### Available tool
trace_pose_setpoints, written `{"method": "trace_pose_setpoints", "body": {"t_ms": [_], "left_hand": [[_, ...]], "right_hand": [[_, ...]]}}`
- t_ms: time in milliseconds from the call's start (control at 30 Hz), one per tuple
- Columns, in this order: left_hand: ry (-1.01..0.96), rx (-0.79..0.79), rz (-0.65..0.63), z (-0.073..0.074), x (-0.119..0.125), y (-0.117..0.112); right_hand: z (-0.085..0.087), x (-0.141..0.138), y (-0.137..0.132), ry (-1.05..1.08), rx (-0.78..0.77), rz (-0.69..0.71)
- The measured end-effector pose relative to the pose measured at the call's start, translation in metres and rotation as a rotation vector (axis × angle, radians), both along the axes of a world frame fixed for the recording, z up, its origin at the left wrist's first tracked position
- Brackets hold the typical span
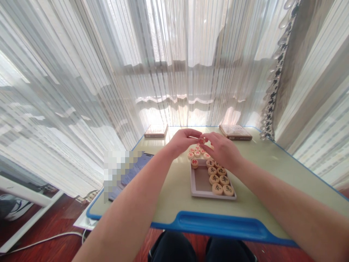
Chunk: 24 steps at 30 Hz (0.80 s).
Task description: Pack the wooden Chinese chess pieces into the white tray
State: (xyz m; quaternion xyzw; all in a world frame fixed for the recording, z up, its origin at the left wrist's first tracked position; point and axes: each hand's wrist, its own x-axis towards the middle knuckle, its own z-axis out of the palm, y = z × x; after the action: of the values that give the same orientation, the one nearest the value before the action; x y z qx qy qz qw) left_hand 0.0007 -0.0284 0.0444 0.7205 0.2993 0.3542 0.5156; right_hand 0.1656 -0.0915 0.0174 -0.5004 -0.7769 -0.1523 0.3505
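Note:
Above the far part of the table, my left hand (pixel 184 141) and my right hand (pixel 219 147) meet around a round xiangqi piece (pixel 201 141) with a red character. Fingers of both hands are closed on it. Beneath them lie several loose red-character pieces (pixel 197 153), partly hidden by my hands. Nearer to me is a shallow tray (pixel 200 182). Black-character pieces (pixel 217 189) stand in two columns along its right side, the far ones covered by my right hand. One red-character piece (pixel 194 163) sits in its far left corner.
A flat box (pixel 156 131) lies at the table's far left edge and another flat box (pixel 236 132) at the far right. A dark-screened tablet (pixel 133 173) rests on the left, partly blurred out. The table (pixel 169 203) has a raised blue front edge, and sheer curtains (pixel 174 65) hang behind it.

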Motion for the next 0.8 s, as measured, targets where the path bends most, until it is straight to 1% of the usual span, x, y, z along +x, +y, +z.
{"method": "trace_pose_setpoints", "body": {"t_ms": [167, 400, 533, 600, 667, 733, 800], "left_hand": [[-0.007, -0.036, 0.036, -0.001, -0.001, 0.001], [-0.016, -0.087, 0.049, -0.001, 0.001, 0.001], [-0.032, -0.111, 0.068, 0.001, 0.003, -0.001], [-0.003, -0.099, 0.116, 0.001, 0.003, 0.0], [0.02, -0.091, 0.154, 0.0, 0.003, 0.001], [0.023, -0.104, 0.164, -0.002, 0.002, 0.004], [0.006, -0.124, 0.155, -0.003, 0.0, 0.006]], "right_hand": [[0.002, -0.001, -0.002, 0.003, 0.008, -0.001], [0.0, -0.001, 0.0, -0.003, 0.028, -0.015], [0.007, 0.001, -0.004, -0.014, 0.052, -0.03], [0.014, -0.001, -0.01, -0.045, 0.008, 0.04], [0.018, -0.004, -0.016, -0.099, -0.085, 0.177], [0.02, -0.009, -0.023, -0.155, -0.185, 0.297], [0.019, -0.015, -0.027, -0.192, -0.263, 0.361]]}}
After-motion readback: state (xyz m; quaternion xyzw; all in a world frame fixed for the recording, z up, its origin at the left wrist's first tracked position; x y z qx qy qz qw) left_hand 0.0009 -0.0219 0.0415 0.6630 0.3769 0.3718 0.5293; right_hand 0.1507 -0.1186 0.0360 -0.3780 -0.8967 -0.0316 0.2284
